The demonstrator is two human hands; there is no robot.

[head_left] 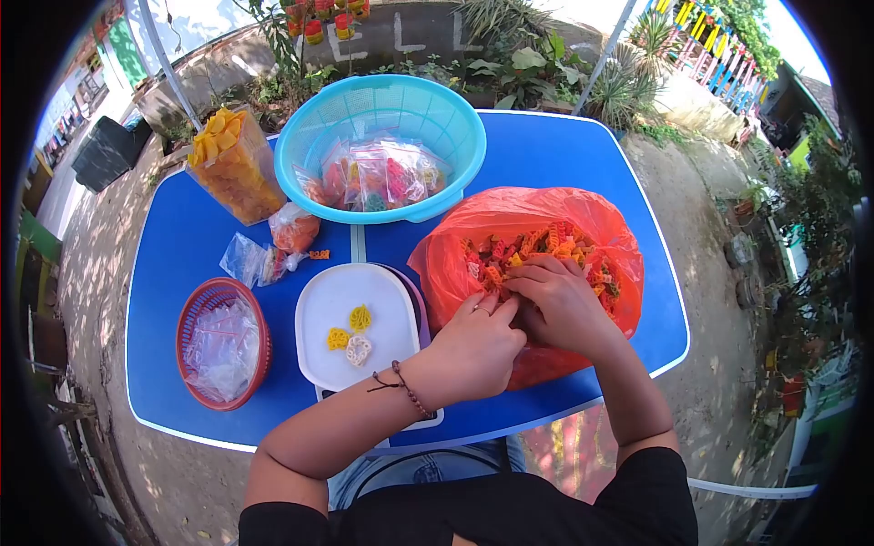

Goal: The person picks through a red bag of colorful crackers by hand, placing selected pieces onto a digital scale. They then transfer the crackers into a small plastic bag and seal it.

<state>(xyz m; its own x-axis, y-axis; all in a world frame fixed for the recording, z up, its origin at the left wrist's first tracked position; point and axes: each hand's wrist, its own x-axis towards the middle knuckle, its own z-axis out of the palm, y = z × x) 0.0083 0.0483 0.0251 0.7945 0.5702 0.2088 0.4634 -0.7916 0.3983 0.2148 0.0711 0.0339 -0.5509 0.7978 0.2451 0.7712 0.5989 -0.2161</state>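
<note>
A red plastic bag (473, 223) lies open on the right side of the table, filled with orange, red and yellow mesh-patterned crackers (555, 241). My left hand (473, 346) is at the bag's near left edge, fingers curled in; whatever they grip is hidden. Close beside it, my right hand (563, 305) bends over the crackers with its fingers closed, and their tips are not clear to see. Left of my hands, a white tray (319, 296) on what looks like a scale bears two yellow crackers (360, 318) and a whitish one (359, 349).
Behind the tray stands a turquoise basket (382, 215) with packed clear bags (373, 177). A red basket (187, 355) with clear plastic bags (220, 341) is at left. A tall bag of yellow-orange chips (235, 168) and a small knotted bag (293, 227) are at back left.
</note>
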